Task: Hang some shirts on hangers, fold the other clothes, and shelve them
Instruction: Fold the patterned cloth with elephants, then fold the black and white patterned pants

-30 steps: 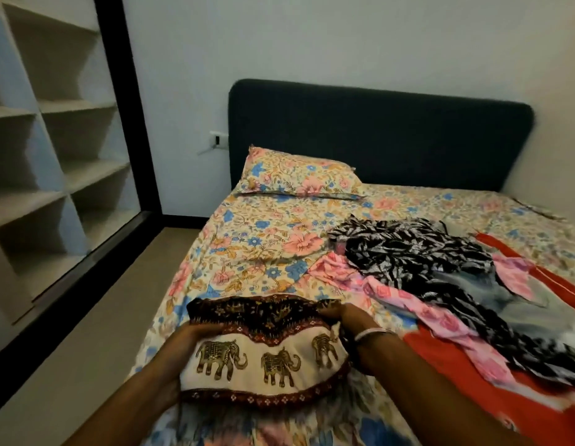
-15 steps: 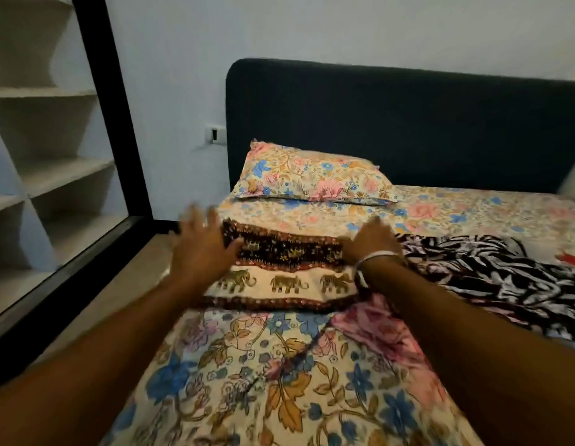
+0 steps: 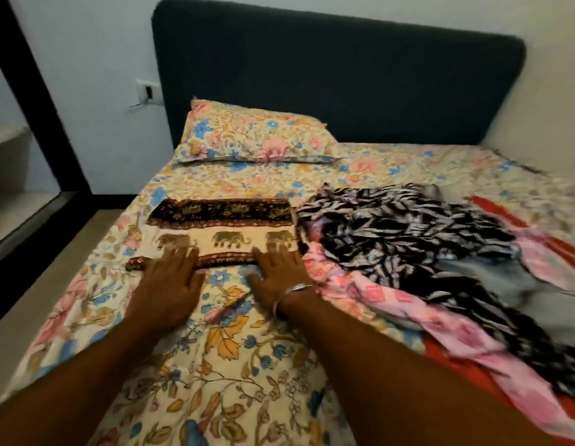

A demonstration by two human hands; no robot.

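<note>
1 head-worn camera looks forward and down, close over the bed [image 3: 234, 365], facing the headboard [image 3: 337, 75].

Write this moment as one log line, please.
step: folding | left hand open, right hand open, both on folded elephant-print cloth | unfolded clothes pile beside

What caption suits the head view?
Both hands, left hand and right hand, flatten a folded elephant-print garment on the bed.

I cannot read any text, label, brand or number here. The folded cloth [image 3: 221, 226] carries only elephant figures, and the wall socket [image 3: 146, 91] shows no marking that I can make out.
</note>
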